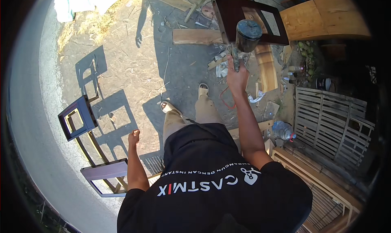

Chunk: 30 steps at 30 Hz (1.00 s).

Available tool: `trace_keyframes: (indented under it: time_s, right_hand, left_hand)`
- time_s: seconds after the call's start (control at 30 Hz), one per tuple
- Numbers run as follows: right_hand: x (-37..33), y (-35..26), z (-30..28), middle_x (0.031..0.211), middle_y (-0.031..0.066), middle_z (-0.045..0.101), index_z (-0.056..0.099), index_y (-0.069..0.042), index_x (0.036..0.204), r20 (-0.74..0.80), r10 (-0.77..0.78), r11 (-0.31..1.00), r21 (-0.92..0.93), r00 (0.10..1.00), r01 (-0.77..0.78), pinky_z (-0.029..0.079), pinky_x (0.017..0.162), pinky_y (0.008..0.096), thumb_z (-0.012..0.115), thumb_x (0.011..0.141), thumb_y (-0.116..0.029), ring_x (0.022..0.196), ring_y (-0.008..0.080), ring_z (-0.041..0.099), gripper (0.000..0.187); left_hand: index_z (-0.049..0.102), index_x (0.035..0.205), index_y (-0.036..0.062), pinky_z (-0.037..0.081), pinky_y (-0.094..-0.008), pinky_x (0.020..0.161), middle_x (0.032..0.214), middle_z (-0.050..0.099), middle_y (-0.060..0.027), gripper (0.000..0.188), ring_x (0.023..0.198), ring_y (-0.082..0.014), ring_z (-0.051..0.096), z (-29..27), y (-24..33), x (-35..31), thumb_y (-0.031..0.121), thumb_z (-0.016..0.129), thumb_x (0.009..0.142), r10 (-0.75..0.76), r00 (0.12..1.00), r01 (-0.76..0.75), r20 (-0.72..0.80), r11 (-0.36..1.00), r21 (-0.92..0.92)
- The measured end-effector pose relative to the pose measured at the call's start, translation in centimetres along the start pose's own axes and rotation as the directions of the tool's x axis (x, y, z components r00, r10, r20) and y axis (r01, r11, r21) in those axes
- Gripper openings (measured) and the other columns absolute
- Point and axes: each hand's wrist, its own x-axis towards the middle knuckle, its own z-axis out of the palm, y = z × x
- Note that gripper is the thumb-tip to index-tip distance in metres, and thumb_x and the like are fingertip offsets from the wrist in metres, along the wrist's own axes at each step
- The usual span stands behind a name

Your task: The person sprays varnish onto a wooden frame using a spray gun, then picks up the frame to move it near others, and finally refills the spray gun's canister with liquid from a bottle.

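W/ R grip (238,77) clasping the gun (235,57) near the dark panel (226,17) and L grip (134,137) loose, empty AFAICT, keep the cup (248,38) upright, aim square to the panel, dist. const., passes overlapping.

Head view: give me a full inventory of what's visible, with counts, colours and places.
Lidded spray gun, apparently: 1, dark grey, upper centre-right
Panel: 1, dark reddish-brown, behind the spray cup
Cut-out frames: 2, dark, left
Large board: 1, yellow-brown, upper right
Loose planks: several, brown, upper centre
Bottle: 1, clear with red cap, right of centre
Slatted panel: 1, greyish, right
Round objects: several, green, upper right
Road: 1, grey, far left
Sandals: 2, beige, centre
Shirt: 1, black, bottom
Left hand: 1, bare, left of centre
Right hand: 1, bare, gripping the spray gun
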Motion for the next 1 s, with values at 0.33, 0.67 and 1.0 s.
trace_keyframes:
  time_s: [0.33, 0.67, 1.0]
  right_hand:
    - [9.7, -9.2, 8.4, 0.084, 0.0330, 0.070, 0.067, 0.002, 0.104, -0.093, 0.008, 0.995, -0.093, 0.996, -0.017, 0.054, 0.078, 0.0569, 0.064, 0.095, -0.057, 0.086, 0.0528, 0.069, 0.059]
    - [17.5, -14.6, 13.8, 0.092, 0.0321, 0.071, 0.071, 0.002, 0.100, -0.159, 0.095, 0.990, -0.087, 0.983, -0.110, 0.054, 0.081, 0.0540, 0.063, 0.096, -0.057, 0.092, 0.0507, 0.069, 0.059]
    - [3.0, -15.9, 7.4, 0.078, 0.0210, 0.071, 0.068, 0.008, 0.117, -0.273, 0.446, 0.894, 0.099, 0.852, -0.437, 0.054, 0.074, 0.0407, 0.068, 0.098, -0.047, 0.073, 0.0302, 0.071, 0.058]
  left_hand:
    - [0.073, 0.113, 0.0037, 0.051, -0.0324, 0.088, 0.104, 0.076, -0.0083, 0.023, 0.098, -0.0176, 0.069, -1.2, 8.0, 3.3, 0.020, 0.069, 0.098, 0.075, 0.984, -0.065, 0.164, 0.996, -0.068]
    - [0.073, 0.115, 0.0051, 0.047, -0.0264, 0.067, 0.090, 0.072, -0.0020, 0.023, 0.075, -0.0095, 0.060, -8.2, 8.2, 10.1, 0.020, 0.069, 0.098, 0.063, 0.992, -0.048, 0.106, 0.990, -0.132]
    - [0.070, 0.115, -0.0002, 0.048, -0.0242, 0.069, 0.092, 0.071, -0.0026, 0.019, 0.077, -0.0103, 0.061, -17.8, 13.7, 19.3, 0.003, 0.065, 0.098, 0.003, 0.939, 0.017, 0.344, 0.998, -0.053]
